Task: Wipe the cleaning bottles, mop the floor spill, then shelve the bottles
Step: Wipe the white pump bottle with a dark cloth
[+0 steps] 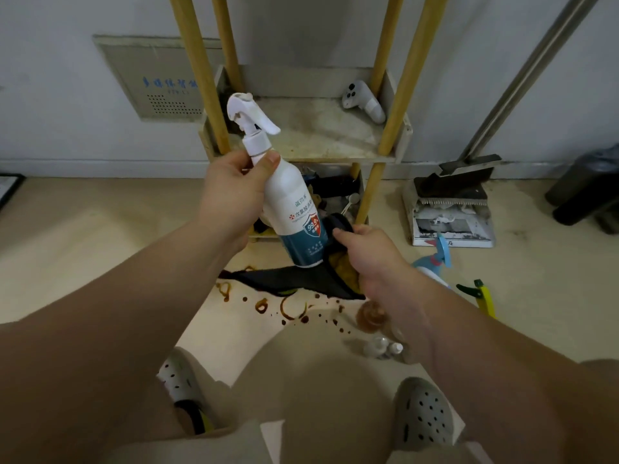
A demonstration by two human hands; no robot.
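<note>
Spray bottle tilts in your left hand, gripped at its neck, while your right hand presses a dark cloth on its bottom.

Beige floor: a brown spill of rings and drops lies below the right hand's fingers, with an amber jar and small clear bottles below it, nearer the person. A blue-capped spray bottle, a green-and-yellow nozzle and a dustpan sit right of those fingers. The shelf rack on yellow poles stands on the floor beyond the left hand's fingers; its soiled upper tray carries a white controller up and right of them, and the lower tray holds dark clutter and a spoon.
</note>
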